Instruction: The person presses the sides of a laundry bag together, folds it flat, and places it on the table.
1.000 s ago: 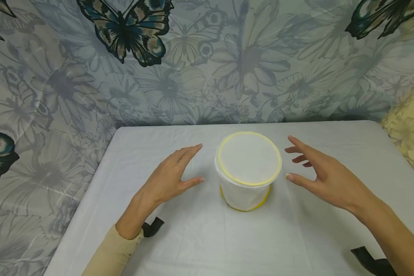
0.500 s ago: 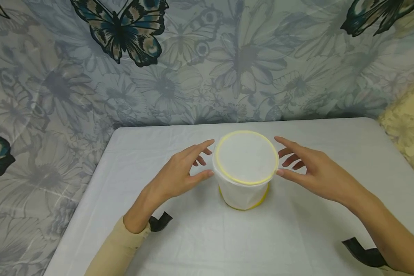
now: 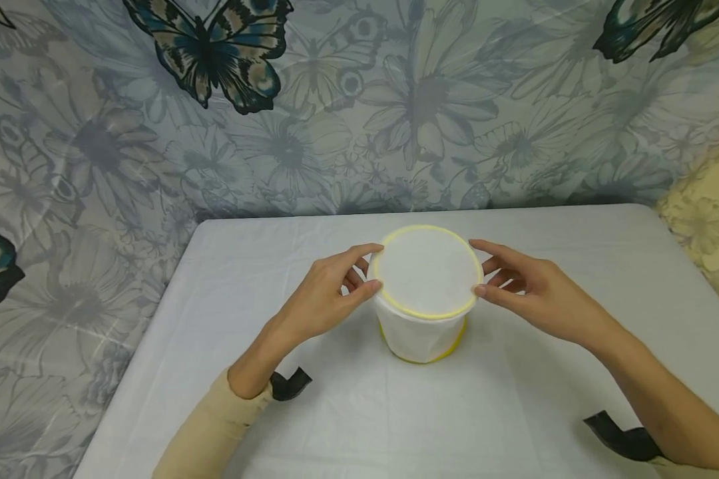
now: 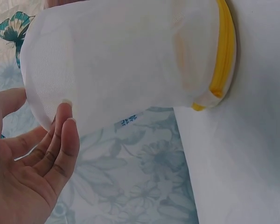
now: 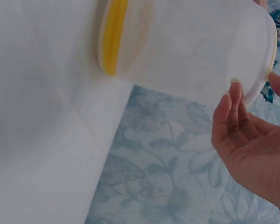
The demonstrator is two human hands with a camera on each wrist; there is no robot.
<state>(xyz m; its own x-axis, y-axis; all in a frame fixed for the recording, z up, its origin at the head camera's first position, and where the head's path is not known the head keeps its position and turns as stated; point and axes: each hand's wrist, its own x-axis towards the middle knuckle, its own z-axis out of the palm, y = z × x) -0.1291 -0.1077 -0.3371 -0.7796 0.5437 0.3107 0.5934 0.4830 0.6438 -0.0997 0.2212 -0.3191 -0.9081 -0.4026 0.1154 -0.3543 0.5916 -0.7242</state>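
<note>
A white cylindrical mesh laundry bag (image 3: 428, 273) stands upright on the white-covered table, with yellow piping round its top and a yellow zipper (image 4: 225, 51) round its base. At its left rim, my left hand (image 3: 332, 289) holds the edge, the thumb and index finger on top and the other fingers against the side wall. My right hand (image 3: 530, 289) holds the opposite rim in much the same way, as the right wrist view shows with its fingertips (image 5: 234, 88) on the mesh. Something faintly orange shows through the mesh near the base.
The white table cloth (image 3: 347, 426) extends around the bag. Behind it rises a wall covering (image 3: 335, 153) with grey flowers and butterflies. Black straps (image 3: 290, 384) stick out at both wrists, beside beige sleeves (image 3: 212, 432).
Both hands have moved inward from either side of the bag, from apart to touching its top rim. Their fingers have bent in toward it. The bag stands in the same place.
</note>
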